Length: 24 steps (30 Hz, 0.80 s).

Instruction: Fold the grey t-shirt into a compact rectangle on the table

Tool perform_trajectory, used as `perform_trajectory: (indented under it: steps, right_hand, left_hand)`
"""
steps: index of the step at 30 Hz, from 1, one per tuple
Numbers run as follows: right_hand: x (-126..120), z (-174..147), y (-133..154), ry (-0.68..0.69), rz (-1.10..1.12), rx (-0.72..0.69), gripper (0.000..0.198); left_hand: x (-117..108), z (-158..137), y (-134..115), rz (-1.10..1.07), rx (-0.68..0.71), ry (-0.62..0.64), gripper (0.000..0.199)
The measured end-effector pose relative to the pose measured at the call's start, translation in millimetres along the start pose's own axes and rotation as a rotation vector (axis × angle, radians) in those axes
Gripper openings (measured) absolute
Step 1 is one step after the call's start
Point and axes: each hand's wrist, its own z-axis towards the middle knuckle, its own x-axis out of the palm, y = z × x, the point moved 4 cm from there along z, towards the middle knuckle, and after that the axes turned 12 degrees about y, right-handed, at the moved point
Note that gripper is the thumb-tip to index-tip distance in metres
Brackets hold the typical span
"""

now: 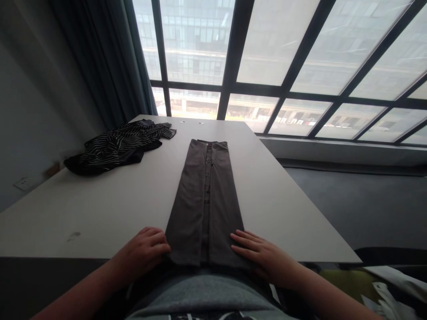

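A dark grey garment (189,200) lies lengthwise before me, its two sides folded inward to form a long narrow strip. Dark marks, too small to make out, show in the gap along its middle. My left hand (147,246) has its fingers curled at the near left corner of the cloth, pinching the edge. On the near right edge, my right hand (258,251) rests with fingers stretched out flat on the fabric. The garment's near end reaches the table's front edge, close to my body.
A black-and-white striped garment (116,146) is heaped at the back left of the white table (283,213). Dark blue curtains (106,58) hang beyond it. Large windows run behind the table. At the lower right, a chair and a white cloth-like item (387,298) are partly visible.
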Motion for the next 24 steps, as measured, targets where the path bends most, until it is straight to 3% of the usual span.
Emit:
perform_trajectory:
  steps: [6,9,13,19,24]
  right_hand:
    - [-4.2,-1.2,-6.3,-0.19,0.132,-0.014,0.045]
    - [-26.3,-8.8,-7.4,-0.309,0.276,0.101,0.036]
    - [-69.4,-11.4,-8.9,-0.436,0.418,0.213,0.042]
    - [-122.7,19.4,-43.4,-0.607,0.635,0.231,0.049]
    - [-140.8,59.4,-101.2,-0.702,0.798,0.24,0.051]
  left_hand:
    - [-21.5,17.5,-14.7,-0.181,0.023,-0.067,0.019]
    - [-41.9,18.4,-18.4,-0.311,0.011,-0.146,0.016]
    - [-76.1,27.8,-12.2,-0.388,-0.008,-0.167,0.012]
    - [-117.6,70.7,34.3,-0.413,-0.162,-0.169,0.022]
    - [-122.7,118.1,90.1,-0.395,-0.287,-0.192,0.034]
